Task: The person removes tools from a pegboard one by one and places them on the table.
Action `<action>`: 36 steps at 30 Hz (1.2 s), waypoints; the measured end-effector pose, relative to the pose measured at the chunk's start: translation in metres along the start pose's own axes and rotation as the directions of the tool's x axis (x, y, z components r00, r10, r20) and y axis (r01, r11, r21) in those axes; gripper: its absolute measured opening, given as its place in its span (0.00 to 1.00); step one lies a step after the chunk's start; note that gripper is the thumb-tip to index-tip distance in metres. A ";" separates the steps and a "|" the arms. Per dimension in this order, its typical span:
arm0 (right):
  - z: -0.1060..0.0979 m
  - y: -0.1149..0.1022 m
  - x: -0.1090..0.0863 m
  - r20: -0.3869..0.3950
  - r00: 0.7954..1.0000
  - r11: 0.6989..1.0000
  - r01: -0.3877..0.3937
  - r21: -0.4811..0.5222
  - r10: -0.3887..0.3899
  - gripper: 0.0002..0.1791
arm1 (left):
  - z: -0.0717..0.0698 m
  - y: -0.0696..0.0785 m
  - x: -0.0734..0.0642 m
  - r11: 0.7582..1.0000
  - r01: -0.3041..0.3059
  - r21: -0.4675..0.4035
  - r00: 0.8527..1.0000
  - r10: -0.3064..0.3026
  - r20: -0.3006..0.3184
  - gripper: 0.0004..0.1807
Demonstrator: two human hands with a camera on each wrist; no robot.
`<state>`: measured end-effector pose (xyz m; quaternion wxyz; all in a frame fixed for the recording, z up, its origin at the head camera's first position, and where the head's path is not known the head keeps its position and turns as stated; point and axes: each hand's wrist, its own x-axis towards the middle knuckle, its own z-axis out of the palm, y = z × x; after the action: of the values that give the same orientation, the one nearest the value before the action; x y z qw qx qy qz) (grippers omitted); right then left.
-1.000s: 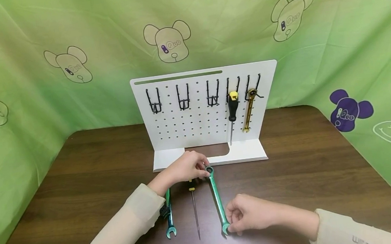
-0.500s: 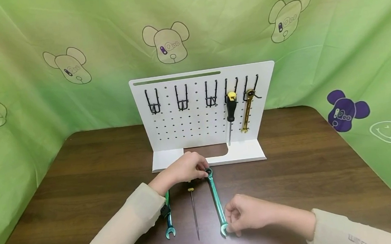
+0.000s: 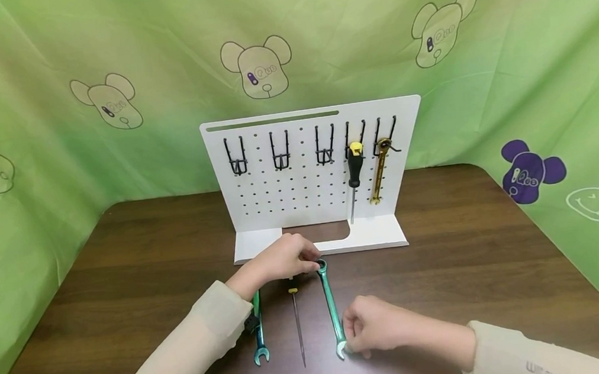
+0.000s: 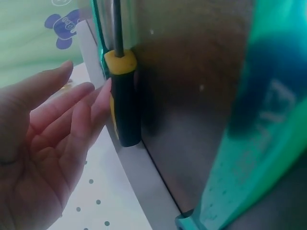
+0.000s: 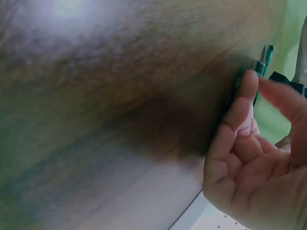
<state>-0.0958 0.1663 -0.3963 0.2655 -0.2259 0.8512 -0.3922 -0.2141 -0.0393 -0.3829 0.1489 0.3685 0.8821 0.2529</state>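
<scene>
A green combination wrench [image 3: 330,303] lies on the table, its ring end towards the pegboard. My right hand [image 3: 376,326] pinches its open-jaw end between thumb and forefinger; in the right wrist view the fingertips [image 5: 249,81] meet at the green metal. At the ring end my left hand [image 3: 286,256] is held with thumb and fingers apart, fingertips right at the ring. Below that hand lies a screwdriver [image 3: 298,329]; its black and yellow handle [image 4: 125,103] shows in the left wrist view. A second green wrench [image 3: 259,333] lies farther left, partly hidden by the left wrist.
A white pegboard [image 3: 279,195] stands behind the hands, with several black double hooks [image 3: 280,153]. On its right side hang a black-and-yellow screwdriver [image 3: 354,167] and a gold wrench [image 3: 378,174]. Green printed cloth [image 3: 168,151] surrounds the brown table [image 3: 470,243].
My right hand has shifted slightly left with the wrench's open end, so the wrench has turned a little. The left hand stays nearly in place.
</scene>
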 end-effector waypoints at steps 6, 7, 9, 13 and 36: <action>-0.006 0.003 -0.002 -0.043 0.999 1.000 -0.012 -0.002 0.012 0.08 | -0.006 -0.002 0.004 0.999 -0.034 -0.034 0.998 0.033 -0.048 0.14; -0.008 0.005 -0.002 -0.051 0.999 1.000 -0.010 -0.006 0.010 0.08 | -0.008 -0.002 0.004 0.998 -0.042 -0.046 0.997 0.039 -0.062 0.14; -0.012 0.007 -0.004 -0.071 0.997 1.000 -0.010 -0.014 0.009 0.08 | -0.013 0.000 0.006 0.996 -0.059 -0.072 0.994 0.052 -0.099 0.15; -0.023 0.012 -0.006 -0.116 0.993 1.000 -0.009 -0.019 0.007 0.06 | -0.025 0.006 0.011 0.989 -0.099 -0.108 0.974 0.074 -0.215 0.15; -0.088 0.033 0.022 -0.512 0.859 0.997 -0.044 -0.060 0.007 0.12 | -0.058 0.025 0.054 0.961 -0.131 -0.242 0.860 -0.011 -0.509 0.14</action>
<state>-0.1740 0.2210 -0.3795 0.0275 -0.1115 0.9073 -0.4044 -0.2626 -0.0042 -0.3252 -0.0472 0.2933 0.8355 0.4623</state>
